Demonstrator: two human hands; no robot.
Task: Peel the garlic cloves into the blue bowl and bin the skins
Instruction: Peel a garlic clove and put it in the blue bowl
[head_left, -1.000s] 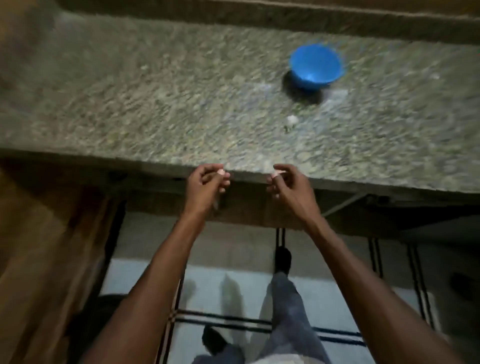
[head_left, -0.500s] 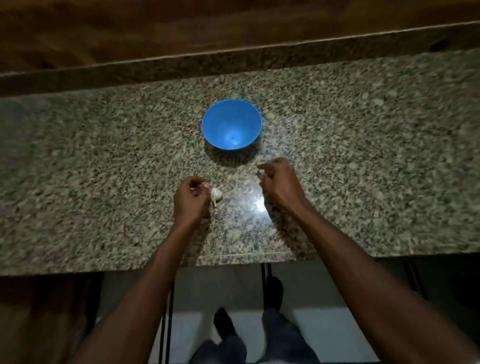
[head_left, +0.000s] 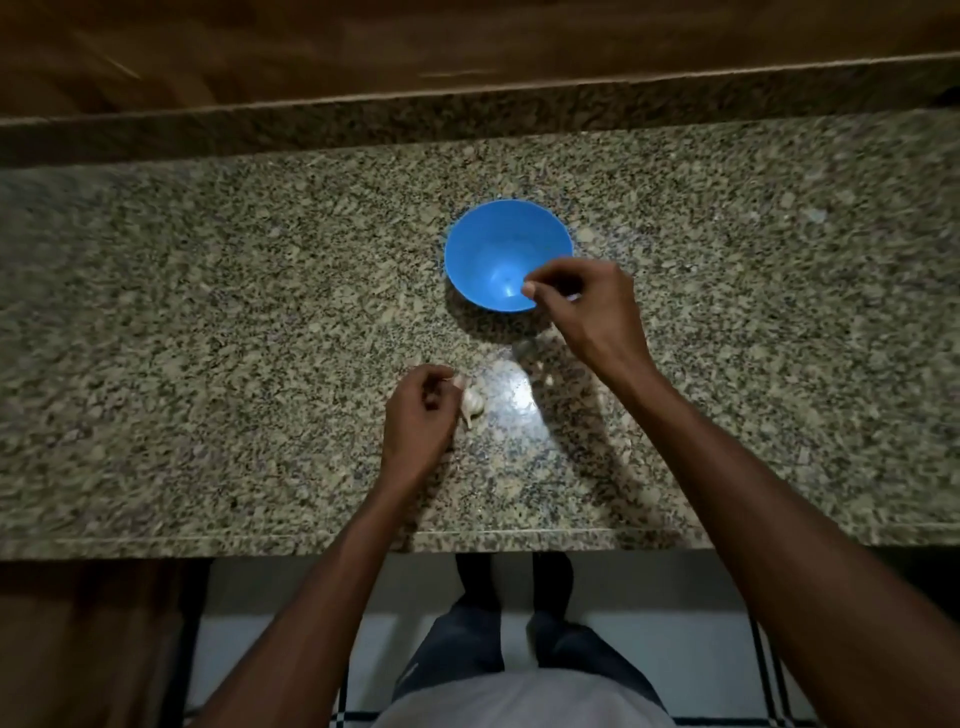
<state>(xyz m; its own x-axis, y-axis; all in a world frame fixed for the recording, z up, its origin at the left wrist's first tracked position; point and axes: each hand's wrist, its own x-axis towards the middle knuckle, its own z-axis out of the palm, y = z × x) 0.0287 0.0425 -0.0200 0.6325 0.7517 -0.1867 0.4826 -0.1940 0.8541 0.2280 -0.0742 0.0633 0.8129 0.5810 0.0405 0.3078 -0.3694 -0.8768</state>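
The blue bowl (head_left: 483, 244) stands on the granite counter (head_left: 208, 338), and what I can see of its inside is bare. My right hand (head_left: 587, 306) hovers over the bowl's near right rim with its fingertips pinched on a small garlic clove, which is mostly hidden. My left hand (head_left: 421, 415) is nearer the counter's front edge with curled fingers pinching a pale piece of garlic skin (head_left: 460, 383). A whitish garlic bulb (head_left: 474, 401) lies on the counter right beside that hand.
A raised granite ledge (head_left: 467, 114) runs along the back with brown wood behind it. The counter's front edge (head_left: 311, 538) is close to my body, with tiled floor and my feet below. No bin is in view.
My view swung from the counter's edge up onto the counter. My right hand moved up from beside the bowl to over its rim. My left hand stayed beside the garlic bulb.
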